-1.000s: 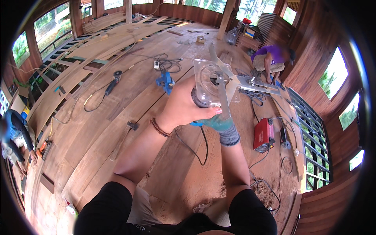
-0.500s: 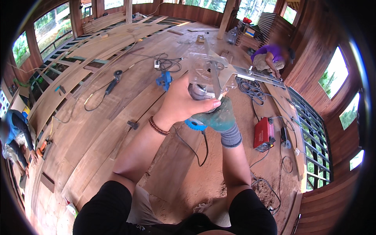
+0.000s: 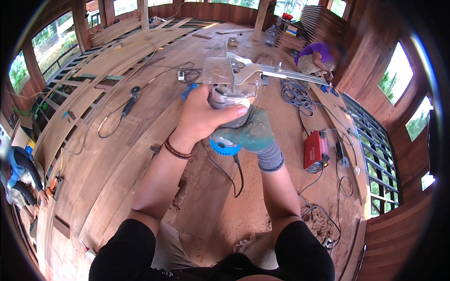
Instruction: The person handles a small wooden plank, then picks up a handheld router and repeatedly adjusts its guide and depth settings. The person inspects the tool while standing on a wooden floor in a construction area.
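Observation:
A trim router [image 3: 225, 147] with a blue motor end is held up in front of me, its clear plastic base [image 3: 216, 70] uppermost. My bare left hand [image 3: 201, 116] is wrapped round the clear housing just below the base, thumb across the front. In a green-grey work glove, my right hand [image 3: 255, 130] closes round the router's body; the palm hides much of it. A metal guide bar [image 3: 293, 76] with a wing-nut-like screw sticks out to the right from the base. From the blue end a black cord [image 3: 237, 175] hangs down to the floor.
Wooden boards cover the floor, with sawdust [image 3: 220, 210] near me. A red boxy machine [image 3: 315, 151] and coiled cables [image 3: 297, 97] lie right; an angle grinder [image 3: 131, 100] lies left. One person [image 3: 316, 58] crouches far right, another [image 3: 23, 171] at left. Open floor framing [image 3: 375, 164] shows at right.
Both hands have moved a little left with the router. It has turned, so the metal guide that stood up over the base now lies flatter, pointing right.

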The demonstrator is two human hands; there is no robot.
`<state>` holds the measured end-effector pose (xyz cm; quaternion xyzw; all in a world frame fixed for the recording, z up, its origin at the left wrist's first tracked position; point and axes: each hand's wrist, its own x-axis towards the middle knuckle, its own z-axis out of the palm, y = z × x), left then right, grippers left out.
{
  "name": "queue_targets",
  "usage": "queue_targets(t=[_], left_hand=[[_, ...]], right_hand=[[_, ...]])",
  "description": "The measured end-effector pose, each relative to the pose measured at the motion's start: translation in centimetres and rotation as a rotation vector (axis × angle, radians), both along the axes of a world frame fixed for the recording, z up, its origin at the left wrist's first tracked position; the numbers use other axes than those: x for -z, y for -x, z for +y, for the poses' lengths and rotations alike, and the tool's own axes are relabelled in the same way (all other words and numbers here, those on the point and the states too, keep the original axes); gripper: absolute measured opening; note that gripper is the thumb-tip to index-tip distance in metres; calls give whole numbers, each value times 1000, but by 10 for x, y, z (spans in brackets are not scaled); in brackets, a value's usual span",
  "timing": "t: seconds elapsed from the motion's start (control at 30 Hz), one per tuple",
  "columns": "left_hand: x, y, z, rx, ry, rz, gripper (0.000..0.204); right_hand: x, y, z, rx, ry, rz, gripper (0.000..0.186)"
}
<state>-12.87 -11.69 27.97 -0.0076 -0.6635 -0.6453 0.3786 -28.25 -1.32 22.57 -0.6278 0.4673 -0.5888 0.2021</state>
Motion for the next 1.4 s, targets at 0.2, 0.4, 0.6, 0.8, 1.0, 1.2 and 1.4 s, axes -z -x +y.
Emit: queue_targets(t=[0.2,0.4,0.6,0.8,1.0,1.2,1.4], left_hand=[[1,1,0,25,-12,35,50],[3,1,-4,90,7,17,55],[4,-2,-6,-32,256,142,67],[3,-6,-6,-59,406,151,84],[4,-9,-8,-37,484,99,88],[-3,-13,-6,-119,802,76,71],[9,-7,-12,-239,908,18,61]], right_hand=[[2,2,1,-33,-22,1,52],[2,3,-1,-57,-25,15,52],[12,13,-3,-61,128,234,56],[35,23,-7,-55,169,51,72],[43,35,-9,-457,146,-262,56],[49,47,-11,-952,91,-776,47],[47,42,-14,-912,80,-712,46]])
